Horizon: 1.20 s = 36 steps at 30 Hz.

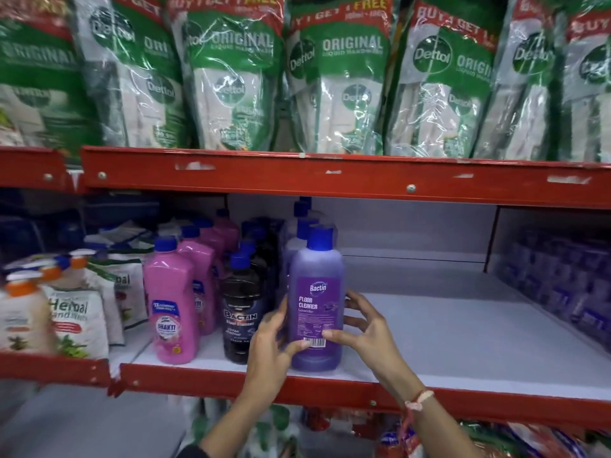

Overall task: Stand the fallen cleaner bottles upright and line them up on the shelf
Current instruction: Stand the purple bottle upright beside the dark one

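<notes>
A purple floor cleaner bottle [315, 299] with a blue cap stands upright at the front edge of the white shelf [446, 342]. My left hand [271, 352] wraps its left side, thumb on the lower label. My right hand [360, 328] touches its right side with the thumb near the barcode and the other fingers spread. More purple bottles [299, 233] stand in a row behind it. Left of it stands a row of dark bottles [240, 322], then a row of pink bottles [172, 305], all upright.
To the right of the purple bottle the white shelf board stretches bare up to purple packs [562, 282] at the far right. White herbal hand-wash pouches [79, 319] fill the left bay. Green refill pouches [337, 77] line the shelf above, behind a red beam [330, 175].
</notes>
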Tool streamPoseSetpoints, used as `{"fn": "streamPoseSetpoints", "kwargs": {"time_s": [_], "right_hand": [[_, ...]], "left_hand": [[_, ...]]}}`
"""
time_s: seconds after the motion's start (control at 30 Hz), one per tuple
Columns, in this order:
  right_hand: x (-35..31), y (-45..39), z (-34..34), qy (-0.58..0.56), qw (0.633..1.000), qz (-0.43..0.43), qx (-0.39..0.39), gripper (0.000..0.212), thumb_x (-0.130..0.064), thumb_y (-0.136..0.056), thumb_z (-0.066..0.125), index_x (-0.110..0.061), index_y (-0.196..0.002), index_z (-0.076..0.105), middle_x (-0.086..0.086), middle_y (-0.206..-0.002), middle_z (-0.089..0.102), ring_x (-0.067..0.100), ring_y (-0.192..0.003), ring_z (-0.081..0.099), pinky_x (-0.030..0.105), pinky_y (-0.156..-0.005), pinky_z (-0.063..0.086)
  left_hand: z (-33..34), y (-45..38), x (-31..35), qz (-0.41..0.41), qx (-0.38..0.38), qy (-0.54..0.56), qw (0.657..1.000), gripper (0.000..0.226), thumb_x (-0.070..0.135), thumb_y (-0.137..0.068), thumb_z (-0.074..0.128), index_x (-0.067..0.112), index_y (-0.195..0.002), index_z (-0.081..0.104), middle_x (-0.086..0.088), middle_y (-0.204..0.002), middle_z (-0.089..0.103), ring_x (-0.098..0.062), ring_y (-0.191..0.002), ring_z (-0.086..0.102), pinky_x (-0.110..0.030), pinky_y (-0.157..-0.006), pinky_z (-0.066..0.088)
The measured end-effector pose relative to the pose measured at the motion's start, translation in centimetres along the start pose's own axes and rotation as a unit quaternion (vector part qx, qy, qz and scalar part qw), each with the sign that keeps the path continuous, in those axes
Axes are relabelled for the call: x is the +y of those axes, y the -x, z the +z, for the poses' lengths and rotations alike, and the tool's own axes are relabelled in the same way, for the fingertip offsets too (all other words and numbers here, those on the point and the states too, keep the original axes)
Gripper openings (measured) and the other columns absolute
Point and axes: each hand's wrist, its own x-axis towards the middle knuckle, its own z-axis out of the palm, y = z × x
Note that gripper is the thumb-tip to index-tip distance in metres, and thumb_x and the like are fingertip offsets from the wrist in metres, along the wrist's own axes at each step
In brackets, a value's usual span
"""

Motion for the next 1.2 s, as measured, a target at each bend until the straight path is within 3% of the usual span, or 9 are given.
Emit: {"fn": "streamPoseSetpoints", "kwargs": {"time_s": [0.17, 0.37, 0.43, 0.53, 0.6, 0.7, 0.8, 0.97, 1.2], "right_hand": [[0.4, 0.1, 0.8, 0.045, 0.999, -0.018, 0.012, 0.079, -0.029, -0.059, 0.086, -0.028, -0.13, 0.051, -0.008, -0.123, 0.063, 0.007, -0.102, 0.067, 0.016, -0.072, 0.058], [0.7, 2.4, 2.0, 0.149, 0.975, -0.071, 0.149, 0.047, -0.021, -0.068, 0.084, -0.021, -0.108, 0.058, -0.002, -0.103, 0.07, 0.008, -0.094, 0.068, 0.001, -0.066, 0.049], [1.2, 3.4, 3.0, 0.126, 0.982, -0.069, 0.123, 0.053, -0.02, -0.074, 0.081, -0.023, -0.121, 0.055, -0.002, -0.117, 0.064, 0.011, -0.107, 0.065, 0.009, -0.078, 0.054], [1.6, 3.9, 3.6, 0.18, 0.982, -0.043, 0.022, 0.098, -0.045, -0.063, 0.08, -0.032, -0.146, 0.028, -0.006, -0.134, 0.038, 0.009, -0.118, 0.055, 0.028, -0.101, 0.05], [1.1, 3.1, 3.6, 0.215, 0.976, -0.026, -0.021, 0.112, -0.058, -0.054, 0.079, -0.036, -0.147, 0.02, -0.008, -0.129, 0.026, 0.009, -0.114, 0.051, 0.024, -0.104, 0.045], [0.0, 1.9, 4.1, 0.244, 0.968, -0.035, -0.045, 0.101, -0.061, -0.051, 0.081, -0.034, -0.138, 0.037, -0.005, -0.118, 0.04, 0.0, -0.097, 0.054, 0.016, -0.092, 0.048], [0.6, 0.9, 3.5, 0.171, 0.981, -0.026, -0.084, 0.086, -0.05, -0.057, 0.085, -0.032, -0.131, 0.045, -0.011, -0.12, 0.058, 0.006, -0.107, 0.063, 0.021, -0.091, 0.054], [1.2, 0.0, 1.8, 0.08, 0.982, 0.026, -0.172, 0.067, -0.023, -0.072, 0.079, -0.034, -0.125, 0.04, -0.007, -0.126, 0.061, 0.005, -0.113, 0.061, 0.027, -0.096, 0.053], [2.2, -0.1, 1.6, 0.111, 0.986, 0.016, -0.122, 0.066, -0.026, -0.077, 0.076, -0.033, -0.133, 0.042, -0.011, -0.124, 0.061, 0.0, -0.112, 0.059, 0.02, -0.089, 0.054]], "left_hand": [[-0.4, 0.2, -1.9, 0.007, 0.007, -0.049, 0.999, 0.085, 0.016, -0.076, 0.076, 0.046, -0.142, 0.031, -0.002, -0.137, 0.05, -0.017, -0.124, 0.056, -0.046, -0.099, 0.052], [-0.3, 0.9, -1.6, -0.014, 0.004, -0.073, 0.997, 0.083, 0.039, -0.069, 0.077, 0.044, -0.14, 0.033, 0.005, -0.13, 0.059, -0.006, -0.114, 0.062, -0.041, -0.098, 0.053], [-0.3, 1.2, -1.2, -0.025, 0.017, -0.061, 0.998, 0.07, 0.044, -0.072, 0.075, 0.039, -0.134, 0.044, 0.009, -0.122, 0.066, -0.001, -0.107, 0.064, -0.038, -0.096, 0.054], [-0.4, 1.8, 0.3, -0.032, 0.076, -0.045, 0.996, 0.033, 0.054, -0.084, 0.054, 0.032, -0.108, 0.059, 0.013, -0.102, 0.07, 0.003, -0.092, 0.065, -0.039, -0.089, 0.055], [-0.6, 1.9, 0.7, -0.025, 0.088, -0.053, 0.994, 0.026, 0.05, -0.09, 0.045, 0.028, -0.092, 0.058, 0.007, -0.09, 0.07, -0.007, -0.085, 0.066, -0.044, -0.083, 0.055], [-0.9, 1.5, 0.3, -0.022, 0.068, -0.059, 0.996, 0.017, 0.039, -0.092, 0.05, 0.026, -0.085, 0.058, 0.003, -0.09, 0.068, -0.013, -0.086, 0.066, -0.047, -0.081, 0.055], [-1.0, 1.2, 0.2, -0.027, 0.05, -0.017, 0.998, 0.011, 0.038, -0.088, 0.057, 0.03, -0.094, 0.061, 0.005, -0.102, 0.067, -0.007, -0.1, 0.064, -0.039, -0.092, 0.053], [-0.4, 0.7, -0.5, -0.067, 0.006, 0.081, 0.994, 0.06, 0.043, -0.073, 0.069, 0.048, -0.126, 0.041, 0.031, -0.125, 0.053, 0.014, -0.115, 0.054, -0.016, -0.097, 0.046], [0.1, 0.1, -1.7, -0.088, 0.021, -0.031, 0.995, 0.088, 0.046, -0.066, 0.077, 0.045, -0.139, 0.028, 0.011, -0.134, 0.056, -0.009, -0.121, 0.057, -0.041, -0.104, 0.048]]}}
